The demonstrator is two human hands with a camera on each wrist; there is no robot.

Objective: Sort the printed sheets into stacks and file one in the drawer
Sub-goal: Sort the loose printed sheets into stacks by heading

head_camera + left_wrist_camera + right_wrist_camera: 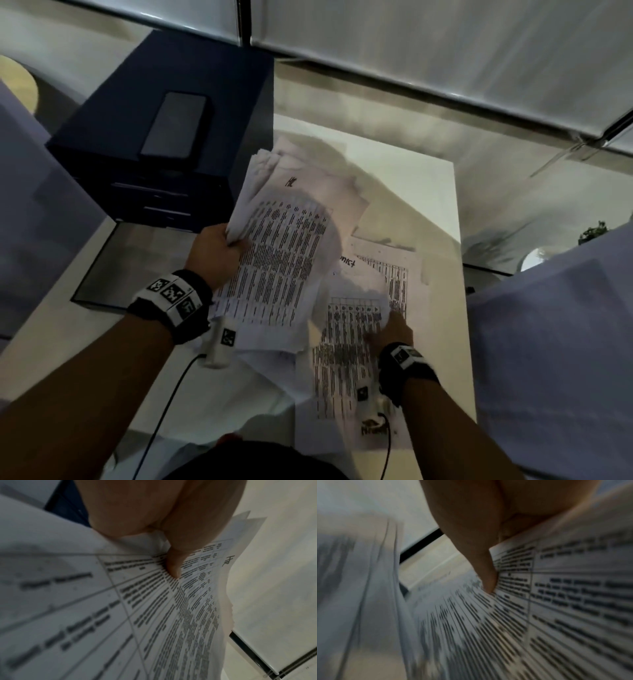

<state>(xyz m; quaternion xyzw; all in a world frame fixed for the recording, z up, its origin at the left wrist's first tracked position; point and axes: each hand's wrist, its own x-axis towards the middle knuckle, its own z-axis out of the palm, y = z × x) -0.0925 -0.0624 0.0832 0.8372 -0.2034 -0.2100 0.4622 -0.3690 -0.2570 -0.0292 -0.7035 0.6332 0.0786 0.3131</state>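
My left hand [222, 246] grips a thick, fanned bundle of printed sheets [284, 253] by its left edge and holds it above the table. In the left wrist view the thumb [173, 568] presses down on the bundle's top table-printed page [154, 615]. My right hand [394, 329] pinches one printed sheet [346, 346] low over the table, its thumb [488, 580] on the edge of that sheet [573, 595]. Further printed sheets [407, 274] lie flat on the table beside the right hand.
A dark blue drawer cabinet [212, 102] stands at the left with a phone [176, 126] on top. Below its front, what looks like a pulled-out drawer [137, 260] shows a grey bottom. The white table [411, 178] carries the papers. Wrist cables trail toward me.
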